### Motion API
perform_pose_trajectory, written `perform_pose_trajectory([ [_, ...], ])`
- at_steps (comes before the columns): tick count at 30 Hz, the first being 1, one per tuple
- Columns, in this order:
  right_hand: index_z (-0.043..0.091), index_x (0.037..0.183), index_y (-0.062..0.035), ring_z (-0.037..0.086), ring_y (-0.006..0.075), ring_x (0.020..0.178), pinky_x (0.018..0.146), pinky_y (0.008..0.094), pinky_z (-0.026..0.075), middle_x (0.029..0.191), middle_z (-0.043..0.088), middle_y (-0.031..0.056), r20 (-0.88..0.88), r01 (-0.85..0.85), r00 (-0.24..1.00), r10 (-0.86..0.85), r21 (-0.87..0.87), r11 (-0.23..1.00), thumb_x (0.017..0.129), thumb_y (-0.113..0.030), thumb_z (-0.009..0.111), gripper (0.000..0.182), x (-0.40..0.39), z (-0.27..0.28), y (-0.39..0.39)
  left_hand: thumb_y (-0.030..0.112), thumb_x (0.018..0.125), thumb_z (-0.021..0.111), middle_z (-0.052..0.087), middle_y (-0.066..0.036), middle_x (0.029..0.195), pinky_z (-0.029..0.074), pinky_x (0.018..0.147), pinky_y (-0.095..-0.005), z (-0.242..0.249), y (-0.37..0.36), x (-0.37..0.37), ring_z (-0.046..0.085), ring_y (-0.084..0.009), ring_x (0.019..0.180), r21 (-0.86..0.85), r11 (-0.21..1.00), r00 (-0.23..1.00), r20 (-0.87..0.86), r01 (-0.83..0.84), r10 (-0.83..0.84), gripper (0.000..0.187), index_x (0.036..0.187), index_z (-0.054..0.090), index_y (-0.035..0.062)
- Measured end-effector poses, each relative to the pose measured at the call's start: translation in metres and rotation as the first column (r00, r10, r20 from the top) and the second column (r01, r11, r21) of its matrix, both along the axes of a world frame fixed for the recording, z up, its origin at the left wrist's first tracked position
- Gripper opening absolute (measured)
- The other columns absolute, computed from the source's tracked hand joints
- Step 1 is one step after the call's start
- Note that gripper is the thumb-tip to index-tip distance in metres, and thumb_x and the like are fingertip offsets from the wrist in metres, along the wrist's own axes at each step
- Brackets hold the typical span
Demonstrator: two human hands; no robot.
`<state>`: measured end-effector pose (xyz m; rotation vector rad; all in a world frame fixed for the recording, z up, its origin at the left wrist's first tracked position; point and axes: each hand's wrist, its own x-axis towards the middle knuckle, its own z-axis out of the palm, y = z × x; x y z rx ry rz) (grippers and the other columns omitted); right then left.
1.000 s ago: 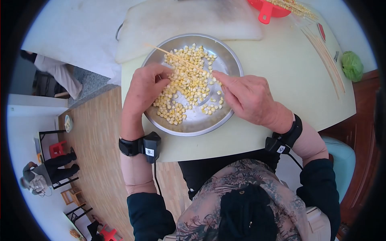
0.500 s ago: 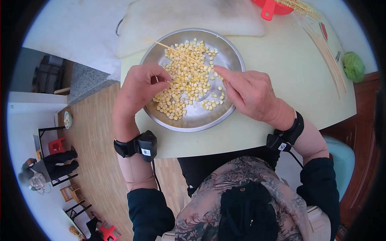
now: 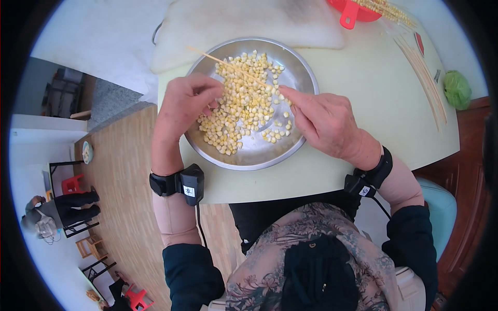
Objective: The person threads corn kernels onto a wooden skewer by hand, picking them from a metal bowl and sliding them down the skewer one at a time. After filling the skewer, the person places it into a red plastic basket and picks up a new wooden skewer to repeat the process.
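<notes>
A round steel basin (image 3: 280, 150) holds many loose corn kernels (image 3: 244, 109), pale yellow and white. A thin wooden skewer (image 3: 223, 62) slants over them, its bare far end reaching past the basin's upper left rim. Kernels sit along its lower end, where my right hand (image 3: 324, 119) pinches it between thumb and forefinger. My left hand (image 3: 192, 103) is over the basin's left side, thumb and fingers closed together just beside the kernels. Whatever lies between those fingertips is hidden.
A white cutting board (image 3: 244, 23) lies behind the basin. Bare skewers (image 3: 423, 78), a red-handled tool (image 3: 418, 44) and a green bag (image 3: 457, 89) are to the right. Filled skewers rest in a red basket (image 3: 353, 11). Another person (image 3: 54, 212) is far left.
My left hand has moved slightly up and right, with its thumb and fingers drawn closer together. My right hand and the skewer look nearly still.
</notes>
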<state>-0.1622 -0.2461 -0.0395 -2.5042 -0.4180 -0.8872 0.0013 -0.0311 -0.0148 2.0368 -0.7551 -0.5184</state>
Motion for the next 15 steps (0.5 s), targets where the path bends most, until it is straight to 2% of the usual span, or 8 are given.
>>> perform_pose_trajectory([
  [1, 0.061, 0.11, 0.0007, 0.062, 0.0207, 0.055, 0.051, 0.0311, 0.049, 0.069, 0.064, 0.0092, 0.002, 0.0, 1.0, 0.0, -0.002, 1.0, 0.076, -0.001, 0.064, 0.034, 0.0, 0.0, 0.0, 0.005, 0.085, 0.064, 0.067, -0.008, 0.081, 0.05, 0.055, -0.0215, -0.001, -0.001, 0.003, 0.061, -0.0117, 0.062, -0.136, 0.983, 0.986, -0.132, -0.122, 0.104, 0.011, 0.091, 0.068, -0.0032],
  [2, 0.061, 0.11, 0.0007, 0.062, 0.0207, 0.055, 0.051, 0.0311, 0.049, 0.069, 0.064, 0.0092, 0.01, 0.001, 1.0, -0.001, -0.002, 1.0, 0.076, -0.001, 0.064, 0.034, -0.001, 0.0, 0.0, 0.005, 0.085, 0.064, 0.067, -0.008, 0.081, 0.05, 0.055, -0.0215, -0.002, 0.0, 0.007, 0.061, -0.0117, 0.062, -0.138, 0.983, 0.987, -0.125, -0.12, 0.103, 0.011, 0.091, 0.068, -0.0032],
  [4, 0.061, 0.11, 0.0009, 0.062, 0.0209, 0.055, 0.051, 0.0313, 0.049, 0.068, 0.064, 0.0093, -0.005, -0.011, 1.0, 0.011, 0.005, 1.0, 0.076, 0.0, 0.064, 0.034, -0.002, -0.003, -0.001, 0.005, 0.089, 0.06, 0.068, -0.012, 0.088, 0.055, 0.06, -0.0229, -0.007, 0.005, 0.017, 0.066, -0.0144, 0.069, -0.382, 0.888, 0.954, -0.251, -0.254, 0.164, 0.016, 0.101, 0.065, -0.0056],
  [5, 0.061, 0.11, 0.0009, 0.062, 0.0209, 0.055, 0.051, 0.0313, 0.049, 0.068, 0.064, 0.0093, 0.002, -0.016, 1.0, 0.016, 0.006, 1.0, 0.076, 0.0, 0.064, 0.034, -0.001, -0.002, 0.0, 0.005, 0.089, 0.06, 0.068, -0.012, 0.088, 0.055, 0.06, -0.0229, -0.009, 0.006, 0.022, 0.066, -0.0144, 0.069, -0.383, 0.888, 0.955, -0.244, -0.255, 0.169, 0.016, 0.101, 0.065, -0.0056],
  [7, 0.061, 0.11, 0.001, 0.062, 0.0211, 0.056, 0.051, 0.0316, 0.049, 0.068, 0.064, 0.0094, 0.0, -0.033, 0.999, 0.033, -0.003, 0.999, 0.075, 0.0, 0.064, 0.034, -0.002, -0.001, 0.002, 0.005, 0.088, 0.06, 0.069, -0.015, 0.088, 0.055, 0.06, -0.0228, -0.013, 0.009, 0.028, 0.066, -0.0158, 0.068, -0.518, 0.764, 0.901, -0.389, -0.386, 0.192, 0.018, 0.101, 0.064, -0.0081],
  [15, 0.061, 0.111, 0.0015, 0.063, 0.0203, 0.057, 0.052, 0.0307, 0.05, 0.07, 0.065, 0.0093, -0.02, -0.045, 0.999, 0.044, -0.019, 0.999, 0.074, 0.0, 0.065, 0.037, -0.003, 0.001, 0.002, 0.004, 0.089, 0.06, 0.068, -0.016, 0.09, 0.056, 0.062, -0.0234, -0.016, 0.009, 0.03, 0.067, -0.0172, 0.07, -0.534, 0.739, 0.893, -0.397, -0.411, 0.209, 0.019, 0.103, 0.063, -0.0089],
])
